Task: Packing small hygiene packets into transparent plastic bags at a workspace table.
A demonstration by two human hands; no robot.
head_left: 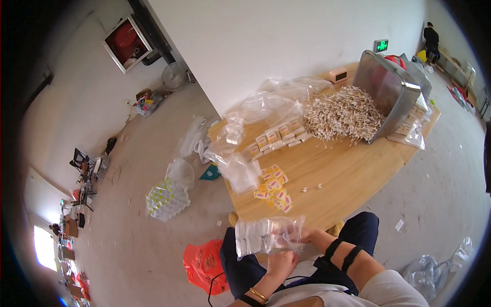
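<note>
A clear plastic bag [255, 236] filled with small white packets lies over my lap at the table's near edge. My left hand [283, 262] is closed on the lower edge of the bag. My right hand [303, 236] is at the bag's right end, its fingers partly hidden by the film, so whether they are inside or behind it I cannot tell. On the table just beyond are scattered yellow-and-white label cards [273, 188]. To their right lie a few loose cotton swabs [312, 188].
A large heap of cotton swabs [345, 113] spills from a tipped grey plastic bin [388, 94] on the wooden table [342, 169]. Small labelled packets [279, 135] stand in rows beside clear bags [243, 171]. A red bag [203, 266] and a bag of green-capped bottles [168, 198] are on the floor.
</note>
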